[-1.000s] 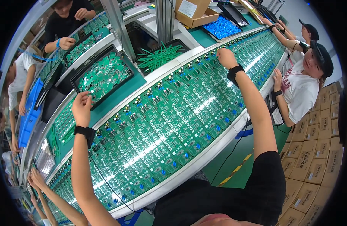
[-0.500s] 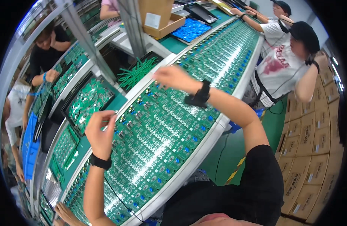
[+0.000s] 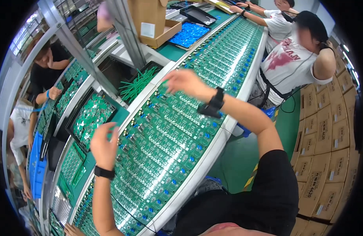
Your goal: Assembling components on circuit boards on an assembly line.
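Note:
A long row of green circuit boards (image 3: 161, 133) runs diagonally under my hands, with small parts along the far edge and blue parts along the near edge. My left hand (image 3: 104, 146) is raised over the boards' far edge, beside a black tray of small parts (image 3: 93, 116). Its thumb and forefinger curl toward each other; what they hold, if anything, is too small to see. Farther along, my right hand (image 3: 186, 83) hovers over the boards near a black bin of green strips (image 3: 140, 83). Its fingers are bent together and slightly blurred, hiding any small part.
Behind the rail stand an open cardboard box (image 3: 154, 25) and a tray of blue parts (image 3: 189, 34). Metal posts (image 3: 122, 31) rise beyond the line. A co-worker in a white shirt (image 3: 287, 59) is at the right, before stacked cartons (image 3: 323, 157). A thin cord trails from my left wristband.
The whole view has shifted slightly. My right hand has moved a little to the right, while my left hand stays near the same tray. The right-hand co-worker's raised arm has shifted.

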Motion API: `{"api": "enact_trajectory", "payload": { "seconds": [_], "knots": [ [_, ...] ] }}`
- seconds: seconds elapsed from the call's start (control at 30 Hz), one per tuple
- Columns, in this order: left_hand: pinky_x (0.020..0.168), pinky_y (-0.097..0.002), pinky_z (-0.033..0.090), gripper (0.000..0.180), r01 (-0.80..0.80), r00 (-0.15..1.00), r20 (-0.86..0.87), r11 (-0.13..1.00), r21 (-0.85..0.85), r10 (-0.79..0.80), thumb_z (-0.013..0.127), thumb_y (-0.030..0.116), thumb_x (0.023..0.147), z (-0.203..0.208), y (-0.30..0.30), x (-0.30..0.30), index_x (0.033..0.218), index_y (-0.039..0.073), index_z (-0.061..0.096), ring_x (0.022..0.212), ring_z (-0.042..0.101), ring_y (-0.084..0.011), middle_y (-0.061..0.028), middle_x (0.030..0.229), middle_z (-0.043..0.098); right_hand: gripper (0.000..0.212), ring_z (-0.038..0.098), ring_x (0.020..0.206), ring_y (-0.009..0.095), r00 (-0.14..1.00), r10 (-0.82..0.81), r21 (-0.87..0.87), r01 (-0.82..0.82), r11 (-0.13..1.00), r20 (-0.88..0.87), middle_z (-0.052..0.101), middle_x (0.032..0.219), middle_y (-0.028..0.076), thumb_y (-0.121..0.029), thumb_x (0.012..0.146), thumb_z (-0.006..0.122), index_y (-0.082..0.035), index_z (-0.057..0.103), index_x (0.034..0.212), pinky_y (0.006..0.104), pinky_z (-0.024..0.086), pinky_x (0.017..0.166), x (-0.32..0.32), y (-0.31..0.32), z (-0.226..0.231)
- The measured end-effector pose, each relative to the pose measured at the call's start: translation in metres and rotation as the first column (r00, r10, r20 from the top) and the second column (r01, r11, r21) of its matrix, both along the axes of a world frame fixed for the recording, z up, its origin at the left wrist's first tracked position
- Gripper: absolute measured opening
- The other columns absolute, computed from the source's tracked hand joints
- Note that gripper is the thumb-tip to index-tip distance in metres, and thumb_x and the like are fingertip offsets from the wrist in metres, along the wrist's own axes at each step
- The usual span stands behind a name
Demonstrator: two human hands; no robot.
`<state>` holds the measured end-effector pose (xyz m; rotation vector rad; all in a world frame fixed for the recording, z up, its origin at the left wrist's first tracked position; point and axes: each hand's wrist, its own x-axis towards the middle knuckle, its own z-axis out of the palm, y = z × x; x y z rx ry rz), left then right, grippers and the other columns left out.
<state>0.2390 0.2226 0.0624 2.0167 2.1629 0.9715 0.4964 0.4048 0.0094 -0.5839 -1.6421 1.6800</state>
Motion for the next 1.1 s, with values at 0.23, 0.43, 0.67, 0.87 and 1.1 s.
{"api": "enact_trajectory", "payload": {
  "seconds": [0.23, 0.43, 0.67, 0.87, 1.1],
  "knots": [
    [0.061, -0.0325, 0.045, 0.018, -0.456, 0.871, -0.285, 0.875, -0.161, 0.401, 0.066, 0.019, 0.074, -0.061, -0.017, -0.155, 0.084, 0.005, 0.062, 0.065, 0.058, -0.0204, -0.0087, 0.081, 0.061, 0.014, 0.062, 0.062, 0.014, 0.762, -0.546, 0.267, 0.477, 0.837, 0.349, 0.062, 0.073, 0.007, 0.0, 0.076, 0.055, 0.0, 0.06, 0.089, 0.0264, 0.05, 0.056, 0.097, 0.127, -0.054],
    [0.063, -0.0332, 0.046, 0.021, -0.431, 0.897, -0.196, 0.883, -0.183, 0.397, 0.07, 0.019, 0.07, -0.072, -0.011, -0.156, 0.081, 0.004, 0.062, 0.065, 0.057, -0.0219, -0.0085, 0.075, 0.059, 0.012, 0.061, 0.059, 0.014, 0.601, -0.636, 0.487, 0.419, 0.767, 0.484, 0.06, 0.068, 0.006, -0.001, 0.075, 0.056, -0.003, 0.061, 0.085, 0.0259, 0.049, 0.054, 0.099, 0.152, -0.074],
    [0.064, -0.032, 0.046, 0.02, -0.425, 0.905, -0.089, 0.883, -0.198, 0.416, 0.073, 0.017, 0.066, -0.075, -0.003, -0.158, 0.078, 0.003, 0.062, 0.066, 0.058, -0.0198, -0.0074, 0.072, 0.059, 0.01, 0.061, 0.057, 0.015, 0.501, -0.725, 0.701, 0.285, 0.653, 0.472, 0.058, 0.065, 0.006, 0.0, 0.075, 0.052, -0.004, 0.059, 0.081, 0.027, 0.047, 0.053, 0.099, 0.171, -0.094],
    [0.061, -0.03, 0.045, 0.029, -0.478, 0.868, -0.188, 0.876, -0.069, 0.459, 0.073, 0.017, 0.066, -0.079, -0.004, -0.156, 0.088, 0.004, 0.06, 0.063, 0.055, -0.0168, -0.0067, 0.077, 0.058, 0.007, 0.061, 0.057, 0.016, 0.503, -0.704, 0.684, 0.268, 0.678, 0.501, 0.059, 0.067, 0.007, -0.001, 0.075, 0.053, -0.003, 0.057, 0.081, 0.0285, 0.047, 0.053, 0.088, 0.171, -0.091],
    [0.059, -0.0284, 0.044, 0.032, -0.468, 0.883, 0.006, 0.882, -0.06, 0.469, 0.07, 0.026, 0.072, -0.083, 0.0, -0.151, 0.092, 0.004, 0.057, 0.063, 0.054, -0.0161, -0.0065, 0.081, 0.058, 0.006, 0.061, 0.057, 0.017, 0.535, -0.664, 0.649, 0.254, 0.717, 0.523, 0.059, 0.07, 0.009, -0.001, 0.077, 0.051, -0.001, 0.056, 0.081, 0.0289, 0.047, 0.053, 0.09, 0.174, -0.09]
  ]
}}
